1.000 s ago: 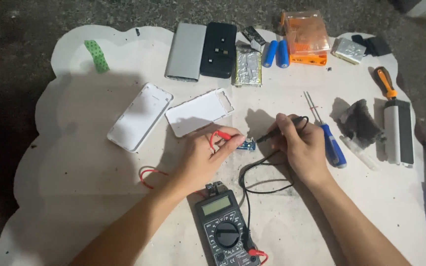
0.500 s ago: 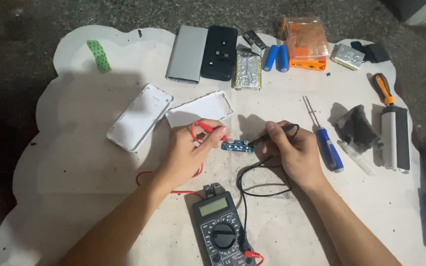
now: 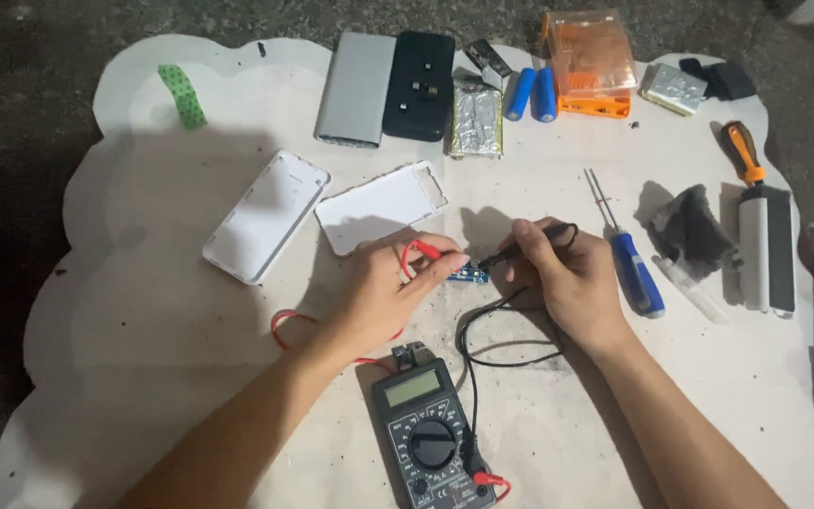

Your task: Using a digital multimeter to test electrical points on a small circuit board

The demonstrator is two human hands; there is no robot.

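Covering the ground, a white mat (image 3: 143, 358) carries a black multimeter (image 3: 431, 438) just below both hands. Left hand (image 3: 383, 292) pinches the red probe (image 3: 426, 250); right hand (image 3: 567, 278) pinches the black probe (image 3: 520, 247). Between their tips lies a small blue circuit board (image 3: 468, 275).

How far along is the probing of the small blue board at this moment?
Done: the white casing halves lie opened and the multimeter has both leads plugged in. In hand: the left hand holds the red probe and the right hand the black probe, both tips at the blue circuit board. Left: any reading; the display is too small to read.
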